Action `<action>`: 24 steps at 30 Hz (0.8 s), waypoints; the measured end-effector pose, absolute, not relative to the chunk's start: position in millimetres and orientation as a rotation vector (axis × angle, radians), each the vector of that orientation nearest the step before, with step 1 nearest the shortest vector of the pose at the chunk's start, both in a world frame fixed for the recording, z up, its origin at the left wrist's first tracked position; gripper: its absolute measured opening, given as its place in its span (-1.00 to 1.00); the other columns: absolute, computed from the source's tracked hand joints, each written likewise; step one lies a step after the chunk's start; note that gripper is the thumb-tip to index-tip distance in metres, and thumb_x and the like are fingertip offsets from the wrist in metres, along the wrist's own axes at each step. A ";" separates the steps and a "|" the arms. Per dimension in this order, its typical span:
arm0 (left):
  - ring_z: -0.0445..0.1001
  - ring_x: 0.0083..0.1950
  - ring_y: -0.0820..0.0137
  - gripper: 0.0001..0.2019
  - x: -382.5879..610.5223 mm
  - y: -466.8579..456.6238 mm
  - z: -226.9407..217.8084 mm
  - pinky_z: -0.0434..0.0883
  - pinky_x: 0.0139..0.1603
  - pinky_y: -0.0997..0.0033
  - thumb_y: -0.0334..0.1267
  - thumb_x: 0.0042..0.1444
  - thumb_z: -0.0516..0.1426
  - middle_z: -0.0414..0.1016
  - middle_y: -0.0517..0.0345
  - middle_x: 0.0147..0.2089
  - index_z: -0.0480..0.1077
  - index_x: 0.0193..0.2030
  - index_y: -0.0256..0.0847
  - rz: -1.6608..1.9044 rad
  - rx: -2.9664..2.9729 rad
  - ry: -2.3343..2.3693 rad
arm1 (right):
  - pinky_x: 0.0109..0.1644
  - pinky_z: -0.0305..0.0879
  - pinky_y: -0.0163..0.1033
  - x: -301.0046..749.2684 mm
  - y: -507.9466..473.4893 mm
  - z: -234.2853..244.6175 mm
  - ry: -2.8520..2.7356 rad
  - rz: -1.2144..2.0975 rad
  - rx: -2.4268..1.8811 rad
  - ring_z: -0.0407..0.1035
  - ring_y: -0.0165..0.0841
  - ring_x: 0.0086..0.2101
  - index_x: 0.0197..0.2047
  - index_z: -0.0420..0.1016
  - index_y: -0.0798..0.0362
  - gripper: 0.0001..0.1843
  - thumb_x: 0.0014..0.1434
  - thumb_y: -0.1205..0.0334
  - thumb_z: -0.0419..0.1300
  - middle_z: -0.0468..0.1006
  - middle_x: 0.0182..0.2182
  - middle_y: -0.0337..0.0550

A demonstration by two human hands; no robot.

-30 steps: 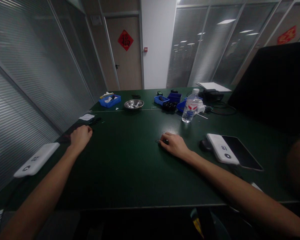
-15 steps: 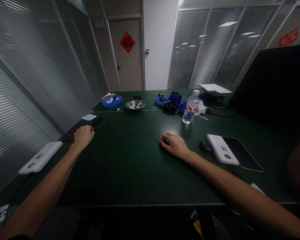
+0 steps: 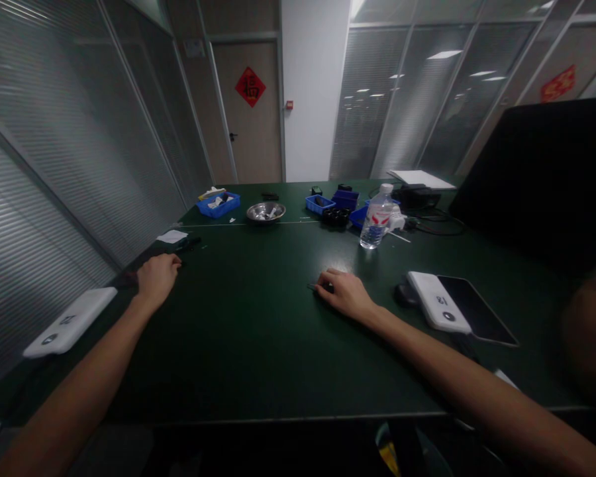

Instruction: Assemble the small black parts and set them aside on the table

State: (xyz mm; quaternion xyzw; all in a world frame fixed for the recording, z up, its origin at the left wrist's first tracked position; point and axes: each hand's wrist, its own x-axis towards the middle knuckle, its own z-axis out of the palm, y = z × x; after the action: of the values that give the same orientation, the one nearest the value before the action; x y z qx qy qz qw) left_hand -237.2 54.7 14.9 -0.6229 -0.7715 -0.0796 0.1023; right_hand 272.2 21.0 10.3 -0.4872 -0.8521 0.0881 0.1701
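My left hand (image 3: 157, 277) rests on the dark green table (image 3: 258, 344) at the left, fingers curled in a loose fist over a small dark thing I cannot make out. My right hand (image 3: 345, 293) lies near the middle of the table, fingers closed on a small dark object whose thin tip pokes out to the left at the fingertips. A white power bank (image 3: 69, 321) lies left of my left arm. Another white power bank (image 3: 438, 302) rests on a dark tablet (image 3: 477, 319) right of my right hand, beside a dark mouse (image 3: 402, 293).
A water bottle (image 3: 375, 219) stands beyond my right hand. At the far side sit blue bins (image 3: 218, 202), a metal bowl (image 3: 265, 212), more blue bins (image 3: 345, 199), cables and a white sheet. A black screen (image 3: 541, 179) rises at right. A paper scrap (image 3: 172, 236) lies at left.
Both hands stay where they were on the table. The whole view shifts slightly as my head moves.
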 end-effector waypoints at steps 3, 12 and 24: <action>0.56 -0.02 -0.04 -0.64 -236.0 56.9 14.2 0.47 -0.07 0.07 -0.23 0.32 -0.01 0.59 -0.26 -0.01 0.56 0.04 -0.25 -0.181 -1.846 -2.255 | -0.26 0.19 -0.29 272.4 20.4 11.0 -2.419 0.261 -1.378 0.41 -0.37 -0.30 -0.12 0.53 0.00 -0.77 0.39 0.05 0.15 0.53 -0.18 -0.16; 0.55 -0.02 -0.01 -0.62 -233.9 53.9 14.7 0.47 -0.07 0.09 -0.21 0.36 -0.05 0.54 -0.24 0.05 0.51 0.10 -0.25 -0.133 -1.898 -2.201 | -0.22 0.22 -0.29 273.3 22.1 12.7 -2.443 0.278 -1.399 0.42 -0.36 -0.27 -0.09 0.53 0.01 -0.76 0.40 0.05 0.14 0.53 -0.17 -0.14; 0.52 -0.08 0.04 -0.61 -222.1 53.2 20.1 0.44 -0.08 0.10 -0.17 0.38 -0.06 0.52 -0.19 -0.04 0.50 0.03 -0.35 -0.081 -1.846 -2.306 | -0.22 0.22 -0.29 273.6 22.0 11.4 -2.433 0.279 -1.374 0.42 -0.37 -0.28 -0.09 0.53 0.01 -0.76 0.39 0.05 0.14 0.53 -0.17 -0.16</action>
State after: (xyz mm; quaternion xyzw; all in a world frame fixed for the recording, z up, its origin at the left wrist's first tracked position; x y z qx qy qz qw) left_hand -222.1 53.2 20.1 -0.6218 -0.7771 -0.0273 0.0932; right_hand 273.6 22.0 11.4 -0.4825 -0.8544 0.0981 0.1657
